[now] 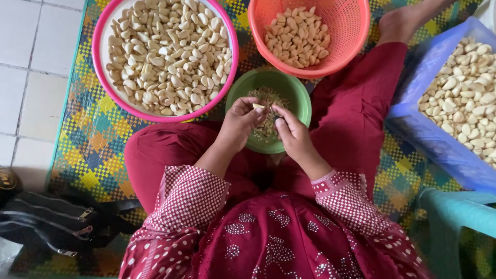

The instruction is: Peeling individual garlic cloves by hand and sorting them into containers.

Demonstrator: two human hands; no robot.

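Note:
My left hand [239, 124] pinches a pale garlic clove [258, 106] at its fingertips. My right hand [292, 135] meets it, fingers closed on the same clove, and whether it also holds a small tool I cannot tell. Both hands hover over a green bowl [295, 90] that holds brownish peel scraps. A pink-rimmed white basin [106, 28] heaped with peeled garlic cloves lies to the far left. An orange mesh basket [345, 20] with fewer cloves stands straight ahead.
A blue bag [436, 139] of garlic cloves lies at the right. A black zipped bag [46, 219] rests at lower left, a teal plastic edge [454, 209] at lower right. I sit in red clothes on a chequered woven mat [93, 155] beside white floor tiles [31, 77].

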